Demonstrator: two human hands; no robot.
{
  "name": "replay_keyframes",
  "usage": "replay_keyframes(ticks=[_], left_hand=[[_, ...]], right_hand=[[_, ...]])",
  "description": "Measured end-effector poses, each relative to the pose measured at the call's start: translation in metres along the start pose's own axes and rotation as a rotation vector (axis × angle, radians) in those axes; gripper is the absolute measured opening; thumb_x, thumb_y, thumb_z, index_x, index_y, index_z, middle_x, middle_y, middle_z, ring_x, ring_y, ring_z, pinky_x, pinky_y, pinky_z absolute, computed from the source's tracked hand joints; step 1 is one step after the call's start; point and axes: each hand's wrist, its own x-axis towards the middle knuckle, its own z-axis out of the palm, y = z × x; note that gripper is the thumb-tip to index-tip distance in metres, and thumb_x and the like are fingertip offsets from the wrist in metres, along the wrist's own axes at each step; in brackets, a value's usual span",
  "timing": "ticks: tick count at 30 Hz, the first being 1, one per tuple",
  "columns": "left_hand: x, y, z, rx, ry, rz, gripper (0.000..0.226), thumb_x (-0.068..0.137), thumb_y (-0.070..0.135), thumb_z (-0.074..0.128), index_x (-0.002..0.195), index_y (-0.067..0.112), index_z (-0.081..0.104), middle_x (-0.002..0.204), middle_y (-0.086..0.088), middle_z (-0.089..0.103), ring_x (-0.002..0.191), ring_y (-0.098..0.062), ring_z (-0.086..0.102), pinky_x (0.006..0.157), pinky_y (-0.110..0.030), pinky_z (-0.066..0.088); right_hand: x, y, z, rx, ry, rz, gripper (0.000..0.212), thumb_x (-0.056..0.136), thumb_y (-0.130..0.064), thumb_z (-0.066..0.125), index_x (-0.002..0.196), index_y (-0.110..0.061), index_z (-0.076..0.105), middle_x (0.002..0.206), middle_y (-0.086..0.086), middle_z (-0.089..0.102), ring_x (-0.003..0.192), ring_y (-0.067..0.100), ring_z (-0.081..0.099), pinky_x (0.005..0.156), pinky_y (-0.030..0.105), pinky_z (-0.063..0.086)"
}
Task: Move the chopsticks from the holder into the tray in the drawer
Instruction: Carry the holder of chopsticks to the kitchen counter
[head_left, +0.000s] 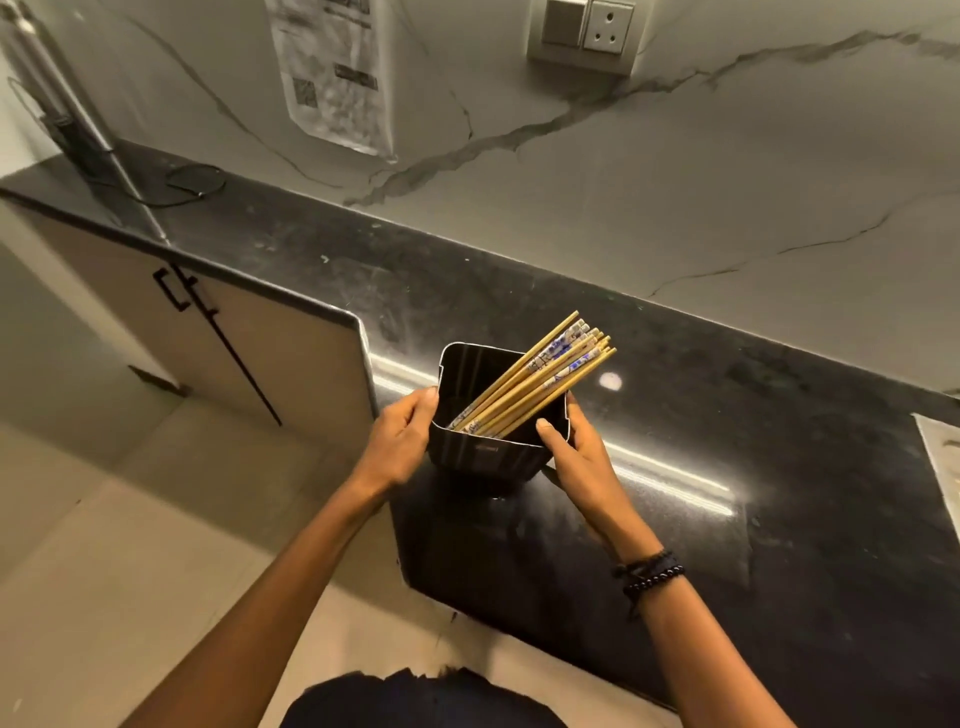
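A black square holder (491, 454) stands on the dark countertop (675, 519) near its left front corner. Several wooden chopsticks (540, 376), some with blue-and-white tops, lean inside it toward the upper right. My left hand (400, 441) grips the holder's left side, thumb at the rim. On the holder's right side my right hand (576, 452) holds the wall, with its thumb hooked over the rim inside. No drawer or tray is in view.
A marble backsplash rises behind the counter, with a wall socket (587, 31) and a taped paper sheet (332, 73). Lower cabinets with black handles (176, 291) stand at left. A black cable (192, 184) lies at the far left of the counter. A pale object (940, 457) sits at the right edge.
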Motion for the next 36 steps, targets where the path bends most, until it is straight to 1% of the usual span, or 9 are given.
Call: replay_keyframes(ticks=[4,8,10,14,17,20,26,32,36], left_hand=[[-0.032,-0.003,-0.028,-0.028,0.106,0.045,0.038,0.098,0.041,0.043,0.099,0.011,0.066,0.094,-0.027,0.062,0.082,-0.034,0.061,0.081,-0.063,0.051],[-0.078,-0.007,-0.057,-0.057,0.262,0.000,0.026,0.098,0.041,0.043,0.106,0.048,0.066,0.102,0.005,0.072,0.101,-0.017,0.067,0.090,-0.046,0.054],[-0.097,-0.011,-0.067,-0.071,0.356,-0.032,0.025,0.100,0.038,0.043,0.103,0.047,0.067,0.100,0.012,0.072,0.101,-0.011,0.067,0.091,-0.042,0.054],[-0.133,-0.026,-0.088,-0.108,0.543,-0.095,0.026,0.102,0.028,0.043,0.108,0.032,0.068,0.099,0.010,0.072,0.101,-0.008,0.066,0.091,-0.037,0.054],[-0.160,-0.038,-0.100,-0.128,0.634,-0.131,0.027,0.103,0.025,0.040,0.107,0.029,0.067,0.099,0.007,0.070,0.096,-0.003,0.066,0.083,-0.025,0.056],[-0.184,-0.044,-0.110,-0.162,0.714,-0.158,0.029,0.104,0.022,0.039,0.097,0.034,0.065,0.093,0.009,0.069,0.088,0.003,0.066,0.072,-0.016,0.053],[-0.240,-0.072,-0.141,-0.212,0.884,-0.230,0.025,0.104,0.026,0.039,0.107,0.030,0.063,0.101,0.009,0.068,0.094,0.003,0.064,0.070,-0.013,0.053],[-0.295,-0.097,-0.173,-0.239,1.047,-0.295,0.029,0.104,0.027,0.036,0.111,0.014,0.062,0.099,0.003,0.066,0.087,0.009,0.062,0.060,-0.006,0.047],[-0.335,-0.110,-0.183,-0.292,1.148,-0.345,0.025,0.105,0.025,0.036,0.105,0.023,0.061,0.095,0.008,0.065,0.082,0.013,0.062,0.060,-0.004,0.046]], right_hand=[[-0.021,-0.006,0.021,0.030,-0.130,-0.029,0.076,0.082,-0.052,0.061,0.150,-0.041,0.028,0.157,-0.011,0.033,0.144,0.012,0.032,0.114,0.052,0.034],[-0.037,-0.012,0.050,0.009,-0.276,-0.077,0.074,0.092,-0.032,0.058,0.155,-0.028,0.019,0.162,-0.009,0.021,0.145,0.003,0.025,0.120,0.041,0.027],[-0.043,-0.014,0.065,-0.005,-0.364,-0.092,0.072,0.096,-0.025,0.058,0.155,-0.026,0.018,0.162,-0.009,0.021,0.141,-0.004,0.029,0.119,0.032,0.027],[-0.052,-0.010,0.096,-0.027,-0.541,-0.100,0.075,0.094,-0.029,0.059,0.155,-0.034,0.016,0.161,-0.010,0.024,0.147,0.008,0.025,0.119,0.049,0.026],[-0.056,-0.006,0.121,-0.083,-0.634,-0.085,0.073,0.097,-0.025,0.058,0.154,-0.036,0.014,0.156,-0.023,0.023,0.143,-0.005,0.022,0.115,0.024,0.031],[-0.058,-0.001,0.145,-0.112,-0.733,-0.059,0.070,0.099,-0.007,0.051,0.146,-0.038,0.011,0.135,-0.037,0.026,0.115,-0.034,0.033,0.088,-0.001,0.037],[-0.078,-0.002,0.206,-0.111,-0.943,-0.032,0.067,0.096,-0.001,0.050,0.139,-0.047,0.026,0.146,-0.015,0.040,0.128,0.002,0.049,0.094,0.020,0.049],[-0.100,-0.001,0.273,-0.231,-1.093,-0.018,0.075,0.088,-0.001,0.063,0.133,-0.051,0.031,0.135,-0.019,0.041,0.118,-0.001,0.052,0.081,0.016,0.053],[-0.123,0.006,0.312,-0.333,-1.187,-0.006,0.081,0.079,-0.015,0.067,0.146,-0.039,0.028,0.144,-0.012,0.040,0.129,0.006,0.045,0.100,0.033,0.050]])
